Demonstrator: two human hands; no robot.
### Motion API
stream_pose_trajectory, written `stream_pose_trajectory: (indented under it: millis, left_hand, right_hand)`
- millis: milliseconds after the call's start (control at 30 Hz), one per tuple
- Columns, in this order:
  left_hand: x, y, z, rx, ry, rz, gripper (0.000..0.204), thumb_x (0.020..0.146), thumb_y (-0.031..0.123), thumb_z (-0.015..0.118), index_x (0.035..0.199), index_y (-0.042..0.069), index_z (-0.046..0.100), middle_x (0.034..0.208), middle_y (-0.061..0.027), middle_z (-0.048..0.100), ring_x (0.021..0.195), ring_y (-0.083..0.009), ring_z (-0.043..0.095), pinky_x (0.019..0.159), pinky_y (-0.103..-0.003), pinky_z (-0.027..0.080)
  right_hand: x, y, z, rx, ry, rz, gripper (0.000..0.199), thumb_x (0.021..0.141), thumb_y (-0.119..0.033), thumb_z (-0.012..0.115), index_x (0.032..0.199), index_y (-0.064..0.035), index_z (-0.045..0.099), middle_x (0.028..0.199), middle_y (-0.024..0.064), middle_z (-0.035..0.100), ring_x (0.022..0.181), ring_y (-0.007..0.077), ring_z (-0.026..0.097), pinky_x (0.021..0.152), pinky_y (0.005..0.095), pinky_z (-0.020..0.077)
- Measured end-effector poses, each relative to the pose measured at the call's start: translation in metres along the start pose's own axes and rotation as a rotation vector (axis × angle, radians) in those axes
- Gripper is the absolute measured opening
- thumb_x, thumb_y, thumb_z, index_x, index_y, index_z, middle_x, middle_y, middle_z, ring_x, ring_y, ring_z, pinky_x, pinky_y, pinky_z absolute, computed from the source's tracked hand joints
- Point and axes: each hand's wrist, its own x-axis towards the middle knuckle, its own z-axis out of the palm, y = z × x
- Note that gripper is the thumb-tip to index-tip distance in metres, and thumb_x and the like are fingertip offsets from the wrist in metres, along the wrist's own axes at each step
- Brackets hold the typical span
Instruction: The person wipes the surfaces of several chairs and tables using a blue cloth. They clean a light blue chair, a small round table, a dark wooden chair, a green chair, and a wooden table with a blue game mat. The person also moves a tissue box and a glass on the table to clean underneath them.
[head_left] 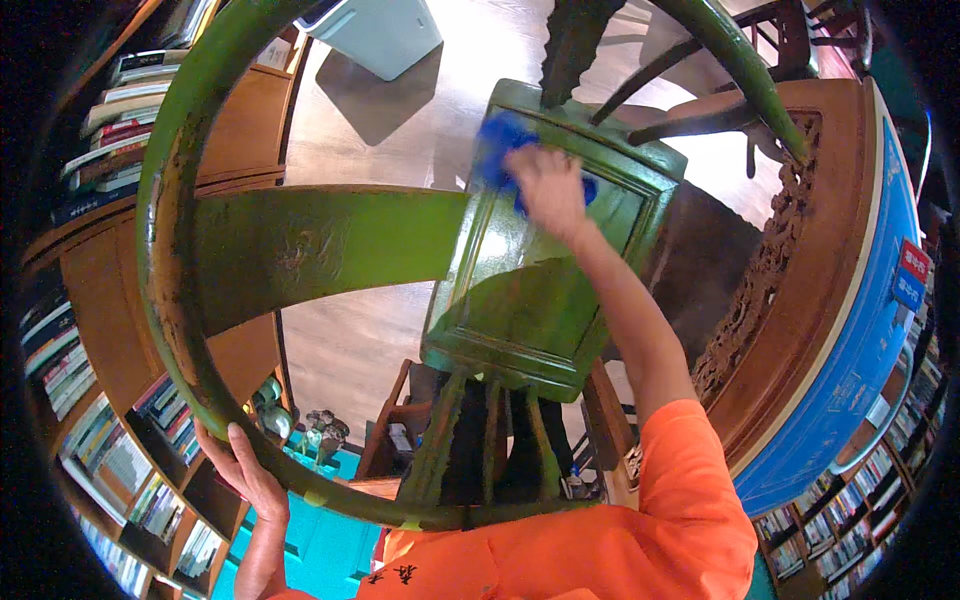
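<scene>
Over the green chair's seat, my cloth hand reaches far while the other steadies the rail.

My right hand [545, 185] presses a blue cloth [500, 140] flat against the far corner of the green seat panel [520, 300], fingers closed together over the wad; my left hand [245, 470] wraps the curved green top rail [165, 250], fingers curled behind it and thumb in front. I judge the risk lies in that long reach: pushing hard at the far edge could rock the chair on the polished wooden floor [370, 330], and my one-handed hold on the rail might slip on the worn, glossy paint. The cloth is bunched, so it could slide out from under my palm and drop off the seat edge. The carved wooden furniture [780, 250] stands near, so a lurching chair could knock it.
</scene>
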Motion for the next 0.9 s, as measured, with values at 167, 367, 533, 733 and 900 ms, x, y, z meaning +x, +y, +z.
stream_pose_trajectory:
  millis: [167,367,533,733,900]
  left_hand:
    - [0.004,0.003,-0.001,-0.011,-0.003,-0.008,0.054,0.099,0.026,0.051,0.143,0.002,0.030,0.135,-0.0114,0.043,0.117,-0.0199,0.042,0.100,-0.033,0.032]
    - [0.006,0.000,0.001,-0.007,-0.031,0.053,0.055,0.099,0.026,0.051,0.143,0.004,0.028,0.126,-0.0099,0.046,0.105,-0.0168,0.049,0.091,-0.030,0.040]
    - [0.000,-0.001,-0.005,-0.040,-0.035,-0.008,0.055,0.098,0.028,0.052,0.142,0.001,0.031,0.138,-0.0114,0.040,0.121,-0.0219,0.040,0.104,-0.034,0.029]
    - [0.004,0.007,0.001,-0.008,-0.048,0.049,0.054,0.098,0.024,0.052,0.141,0.000,0.031,0.134,-0.0112,0.042,0.117,-0.0210,0.042,0.101,-0.033,0.033]
    - [0.002,0.006,0.000,0.000,-0.054,0.056,0.053,0.098,0.026,0.051,0.141,0.001,0.032,0.130,-0.0104,0.044,0.111,-0.0196,0.044,0.096,-0.031,0.036]
  right_hand:
    - [-0.008,-0.078,0.045,-0.100,0.079,0.173,0.041,0.082,-0.016,0.055,0.122,-0.0127,0.054,0.118,0.0139,0.055,0.107,0.0329,0.051,0.083,0.0498,0.0417]
    - [-0.125,-0.159,0.046,0.400,-0.267,-0.456,0.032,0.084,-0.020,0.053,0.116,-0.0166,0.058,0.115,0.0062,0.056,0.099,0.0233,0.051,0.080,0.0448,0.0422]
    - [-0.049,-0.104,0.016,0.207,-0.202,-0.037,0.042,0.074,-0.010,0.061,0.116,-0.0173,0.057,0.115,0.0042,0.056,0.101,0.0281,0.050,0.077,0.0429,0.0415]
    - [0.016,-0.190,0.044,0.553,0.324,0.786,0.060,0.078,-0.010,0.065,0.131,-0.0026,0.039,0.124,0.0229,0.039,0.114,0.0419,0.040,0.098,0.0484,0.0359]
    - [0.081,-0.319,-0.051,0.934,0.531,0.466,0.064,0.064,0.000,0.067,0.124,-0.0038,0.048,0.115,0.0200,0.045,0.106,0.0384,0.045,0.091,0.0470,0.0387]
